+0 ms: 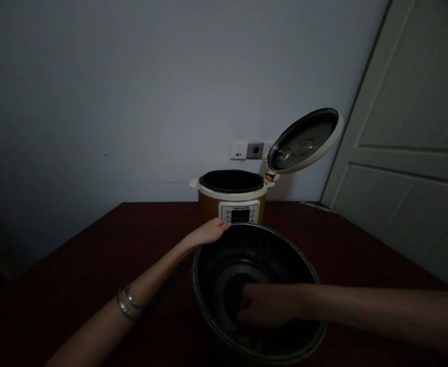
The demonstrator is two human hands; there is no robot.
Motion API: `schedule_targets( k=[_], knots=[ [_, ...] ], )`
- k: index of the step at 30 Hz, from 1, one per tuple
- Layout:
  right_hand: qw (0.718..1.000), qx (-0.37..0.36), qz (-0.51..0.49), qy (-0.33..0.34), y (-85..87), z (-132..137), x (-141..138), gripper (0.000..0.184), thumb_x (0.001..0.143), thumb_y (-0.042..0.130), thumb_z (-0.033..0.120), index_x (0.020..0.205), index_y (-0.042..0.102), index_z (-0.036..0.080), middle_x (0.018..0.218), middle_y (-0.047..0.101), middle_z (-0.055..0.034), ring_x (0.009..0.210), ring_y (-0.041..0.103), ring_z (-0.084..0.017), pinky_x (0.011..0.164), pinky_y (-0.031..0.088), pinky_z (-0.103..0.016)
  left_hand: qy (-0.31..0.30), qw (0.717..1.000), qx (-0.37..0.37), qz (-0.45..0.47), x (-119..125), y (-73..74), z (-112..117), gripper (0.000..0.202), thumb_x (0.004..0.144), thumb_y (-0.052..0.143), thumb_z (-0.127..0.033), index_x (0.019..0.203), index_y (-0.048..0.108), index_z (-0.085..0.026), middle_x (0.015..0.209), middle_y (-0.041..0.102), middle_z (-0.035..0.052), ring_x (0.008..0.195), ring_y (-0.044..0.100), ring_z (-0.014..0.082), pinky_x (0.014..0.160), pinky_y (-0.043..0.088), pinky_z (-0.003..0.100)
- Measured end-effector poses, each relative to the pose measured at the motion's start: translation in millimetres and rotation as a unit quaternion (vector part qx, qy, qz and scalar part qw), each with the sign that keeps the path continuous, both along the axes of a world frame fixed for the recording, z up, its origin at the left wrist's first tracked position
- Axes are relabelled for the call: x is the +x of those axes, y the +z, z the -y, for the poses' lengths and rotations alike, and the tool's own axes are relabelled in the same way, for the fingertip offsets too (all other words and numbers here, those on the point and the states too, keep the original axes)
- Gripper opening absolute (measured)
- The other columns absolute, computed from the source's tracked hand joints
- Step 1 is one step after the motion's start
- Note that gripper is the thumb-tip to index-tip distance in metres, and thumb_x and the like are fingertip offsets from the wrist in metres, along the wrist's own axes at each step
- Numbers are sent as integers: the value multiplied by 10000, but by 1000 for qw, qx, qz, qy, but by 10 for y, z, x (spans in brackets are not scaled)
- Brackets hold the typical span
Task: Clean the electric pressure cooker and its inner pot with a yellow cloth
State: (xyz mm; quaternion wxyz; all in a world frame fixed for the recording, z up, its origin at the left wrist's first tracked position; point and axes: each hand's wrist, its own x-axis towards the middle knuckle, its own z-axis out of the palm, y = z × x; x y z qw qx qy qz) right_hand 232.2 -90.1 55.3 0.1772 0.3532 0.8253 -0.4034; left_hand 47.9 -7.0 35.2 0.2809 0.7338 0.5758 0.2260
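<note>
A large dark metal basin [208, 285] sits on the dark red table [74, 275] right in front of me. My left hand [209, 232] rests on the basin's far left rim, fingers curled over the edge. Down inside the basin, my right hand [264, 305] has its fingers closed near the bottom; what they hold is hidden in the dim light. Two bracelets [128, 303] circle my left wrist.
Behind the basin stands a yellow-and-white electric cooker [232, 200] with its lid [304, 140] swung open to the right and a dark inner pot showing. A wall socket [247, 150] is on the pale wall. A white door [411, 153] is at right.
</note>
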Motion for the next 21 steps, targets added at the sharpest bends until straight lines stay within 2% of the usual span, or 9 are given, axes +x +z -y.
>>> schedule_targets(
  k=[2,5,8,11,13,15,17,19,21],
  knots=[
    [999,2,31,22,1,-12,-17,269,791,485,208,940,688,114,709,566,4,518,428,-65,471,355,-169,-1,1000,-5,6,2,-1,1,334,860,347,-364,677,517,-142,693,543,32,653,478,139,614,375,264],
    [993,10,78,92,51,-25,80,269,797,497,211,944,695,106,692,551,6,530,437,-73,464,349,-170,6,1000,-1,-5,7,9,15,354,857,342,-388,684,531,-145,717,572,50,676,503,161,635,378,282],
    [985,65,97,127,129,-4,212,319,805,515,284,1013,690,117,733,607,-23,533,461,-91,438,340,-178,4,1000,14,-17,9,20,25,365,850,340,-403,697,552,-147,766,610,69,716,537,183,675,389,297],
    [967,109,178,144,182,17,231,413,841,472,383,1000,696,75,735,649,-75,460,446,-109,365,317,-205,-2,1000,22,-21,10,20,26,382,850,332,-420,737,574,-147,816,632,79,767,562,200,719,402,306],
    [955,107,193,199,146,5,171,381,876,447,338,992,692,71,743,668,-80,444,467,-110,362,335,-204,0,999,20,-26,14,18,27,387,851,328,-420,736,578,-147,818,634,82,771,565,203,722,407,312],
    [934,114,144,306,36,-26,90,243,859,496,180,983,680,80,784,689,-70,507,546,-114,425,388,-189,2,1000,17,-23,21,19,33,384,849,330,-409,715,578,-148,799,631,82,757,565,203,709,410,317],
    [895,143,59,417,-124,-63,27,180,787,545,32,902,674,84,832,704,-71,617,617,-134,526,438,-194,4,1000,14,-15,29,25,43,378,846,339,-401,700,580,-149,779,627,80,746,564,201,696,411,318],
    [861,169,-43,477,-278,-99,-1,147,755,558,5,818,656,94,902,707,-90,740,652,-168,629,474,-222,4,1000,13,-12,37,36,54,381,850,340,-403,700,582,-149,767,627,76,735,564,197,688,413,314],
    [842,157,-102,505,-378,-136,-8,139,784,525,43,785,643,117,947,702,-98,839,658,-183,713,489,-241,4,1000,11,-18,46,52,65,386,858,333,-404,705,580,-149,764,628,74,722,561,190,677,416,307]
  ],
)
